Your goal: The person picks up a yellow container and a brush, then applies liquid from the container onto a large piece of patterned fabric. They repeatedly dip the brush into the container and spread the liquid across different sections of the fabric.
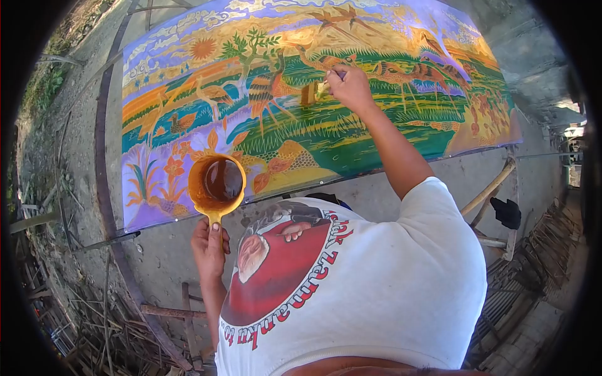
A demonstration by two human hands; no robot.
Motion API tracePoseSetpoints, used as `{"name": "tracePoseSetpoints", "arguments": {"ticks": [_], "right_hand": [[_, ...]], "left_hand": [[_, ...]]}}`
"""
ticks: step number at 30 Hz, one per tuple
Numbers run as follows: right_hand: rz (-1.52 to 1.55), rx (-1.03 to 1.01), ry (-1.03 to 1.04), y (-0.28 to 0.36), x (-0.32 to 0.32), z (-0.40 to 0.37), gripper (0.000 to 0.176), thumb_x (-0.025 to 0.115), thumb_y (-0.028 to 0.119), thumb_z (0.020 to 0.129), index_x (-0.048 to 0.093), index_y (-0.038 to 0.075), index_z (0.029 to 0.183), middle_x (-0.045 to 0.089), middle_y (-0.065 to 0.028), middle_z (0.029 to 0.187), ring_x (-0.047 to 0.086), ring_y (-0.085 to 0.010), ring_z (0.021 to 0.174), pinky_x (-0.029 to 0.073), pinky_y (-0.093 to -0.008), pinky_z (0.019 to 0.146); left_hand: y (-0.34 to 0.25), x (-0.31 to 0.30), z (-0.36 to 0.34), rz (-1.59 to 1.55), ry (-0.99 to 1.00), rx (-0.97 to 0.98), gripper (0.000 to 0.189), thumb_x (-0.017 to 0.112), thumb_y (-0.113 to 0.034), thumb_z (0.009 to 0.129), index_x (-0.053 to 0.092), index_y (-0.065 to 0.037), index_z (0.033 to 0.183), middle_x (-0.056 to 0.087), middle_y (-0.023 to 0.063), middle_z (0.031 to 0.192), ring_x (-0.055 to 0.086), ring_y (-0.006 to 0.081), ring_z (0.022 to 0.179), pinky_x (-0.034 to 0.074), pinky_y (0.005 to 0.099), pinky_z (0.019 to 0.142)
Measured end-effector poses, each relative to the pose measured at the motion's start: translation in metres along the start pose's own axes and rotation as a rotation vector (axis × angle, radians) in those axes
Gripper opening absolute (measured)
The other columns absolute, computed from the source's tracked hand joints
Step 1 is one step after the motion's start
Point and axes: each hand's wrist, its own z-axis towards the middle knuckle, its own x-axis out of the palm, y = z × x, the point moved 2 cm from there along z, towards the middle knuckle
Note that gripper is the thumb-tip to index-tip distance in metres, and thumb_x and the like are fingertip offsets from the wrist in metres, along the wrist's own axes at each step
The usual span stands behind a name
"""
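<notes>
My left hand (210, 247) is closed around the handle of a yellow dipper (237, 199), held upright enough to keep dark reddish-brown liquid (222, 178) in its bowl. It hangs just over the near edge of a large painted cloth (351, 153). The cloth shows birds, a tree, flowers, a sun and green fields. Out over the middle of the cloth, my right hand (351, 88) pinches what looks like a short flat brush (310, 94). Its yellowish-brown end is at the painted surface; the fingers partly hide its handle.
The cloth is stretched over a frame with a long wooden rail (103, 138) at the left. Wooden poles (492, 188) and a dark cloth (506, 213) are at the right. Sticks and wood pieces (81, 307) lie on the ground at lower left.
</notes>
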Motion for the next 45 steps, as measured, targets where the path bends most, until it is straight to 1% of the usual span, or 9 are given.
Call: {"name": "tracePoseSetpoints", "arguments": {"ticks": [2, 6, 8, 12, 15, 17, 24, 34, 45], "right_hand": [[0.564, 0.147, 0.119, 0.055, -0.013, -0.027, 0.025, 0.055, 0.018, 0.098, 0.072, 0.000, 0.094, 0.067, -0.0071, 0.069, 0.063, -0.0102, 0.061, 0.052, -0.0260, 0.057], [0.706, -0.079, 0.495, 0.159, -0.004, -0.082, 0.024, 0.055, 0.019, 0.100, 0.073, 0.003, 0.100, 0.067, -0.0050, 0.074, 0.062, -0.0076, 0.064, 0.052, -0.0235, 0.058], [0.326, -0.509, 0.522, 0.192, 0.019, -0.106, 0.019, 0.064, 0.019, 0.092, 0.072, 0.002, 0.095, 0.069, -0.0148, 0.077, 0.064, -0.0283, 0.064, 0.053, -0.0358, 0.063], [-0.071, -0.507, 0.620, 0.211, 0.069, -0.146, 0.021, 0.065, 0.016, 0.090, 0.071, 0.002, 0.105, 0.069, -0.0166, 0.081, 0.069, -0.0240, 0.071, 0.053, -0.0374, 0.068], [0.041, -0.443, 0.534, 0.203, 0.086, -0.160, 0.023, 0.062, 0.021, 0.095, 0.071, 0.001, 0.103, 0.071, -0.0144, 0.079, 0.070, -0.0210, 0.072, 0.055, -0.0351, 0.066], [0.632, 0.209, 0.577, 0.189, 0.080, -0.173, 0.029, 0.057, 0.026, 0.099, 0.071, 0.001, 0.103, 0.071, -0.0127, 0.079, 0.070, -0.0184, 0.073, 0.057, -0.0321, 0.065], [1.458, 0.434, 0.167, 0.125, 0.054, -0.188, 0.040, 0.055, 0.033, 0.102, 0.061, -0.003, 0.118, 0.069, -0.0154, 0.090, 0.067, -0.0205, 0.074, 0.059, -0.0352, 0.072], [1.259, 0.626, -0.417, -0.025, 0.062, -0.073, 0.029, 0.047, 0.024, 0.105, 0.056, -0.002, 0.115, 0.067, -0.0172, 0.092, 0.069, -0.0241, 0.076, 0.062, -0.0351, 0.064], [1.090, 0.621, 0.007, 0.032, 0.234, 0.022, 0.031, 0.050, 0.024, 0.105, 0.057, -0.005, 0.115, 0.068, -0.0202, 0.096, 0.070, -0.0237, 0.074, 0.062, -0.0329, 0.062]], "left_hand": [[0.000, -0.006, 0.008, 0.043, 0.089, 0.027, 0.034, 0.060, -0.030, 0.101, 0.057, 0.003, 0.112, 0.057, 0.0018, 0.069, 0.047, 0.0052, 0.050, 0.037, 0.0208, 0.045], [-0.005, -0.015, 0.019, 0.126, 0.199, 0.027, 0.031, 0.059, -0.027, 0.100, 0.057, 0.002, 0.111, 0.056, 0.0014, 0.069, 0.046, 0.0050, 0.050, 0.037, 0.0210, 0.045], [-0.004, -0.020, 0.022, 0.168, 0.244, 0.056, 0.028, 0.059, -0.024, 0.100, 0.057, 0.002, 0.109, 0.055, 0.0010, 0.069, 0.045, 0.0047, 0.050, 0.036, 0.0211, 0.045], [-0.008, -0.026, 0.019, 0.172, 0.289, 0.108, 0.026, 0.060, -0.023, 0.099, 0.056, 0.002, 0.109, 0.055, 0.0005, 0.069, 0.045, 0.0049, 0.050, 0.036, 0.0214, 0.045], [-0.003, -0.030, 0.018, 0.205, 0.336, 0.101, 0.027, 0.061, -0.023, 0.099, 0.057, 0.002, 0.108, 0.055, 0.0002, 0.069, 0.045, 0.0052, 0.051, 0.036, 0.0217, 0.045], [0.003, -0.033, 0.023, 0.232, 0.390, 0.122, 0.031, 0.059, -0.026, 0.100, 0.056, 0.001, 0.114, 0.055, 0.0017, 0.068, 0.046, 0.0055, 0.049, 0.036, 0.0212, 0.043], [-0.003, -0.024, 0.044, 0.172, 0.411, 0.079, 0.036, 0.059, -0.031, 0.099, 0.058, 0.001, 0.115, 0.056, 0.0015, 0.069, 0.049, 0.0065, 0.051, 0.039, 0.0229, 0.044], [-0.016, -0.046, 0.065, 0.117, 0.343, 0.035, 0.030, 0.061, -0.027, 0.099, 0.057, 0.001, 0.110, 0.055, 0.0007, 0.068, 0.046, 0.0053, 0.049, 0.037, 0.0213, 0.044], [-0.006, -0.086, 0.039, -0.027, 0.083, 0.004, 0.028, 0.056, -0.026, 0.101, 0.057, 0.001, 0.109, 0.057, 0.0015, 0.071, 0.047, 0.0057, 0.051, 0.038, 0.0201, 0.046]]}}
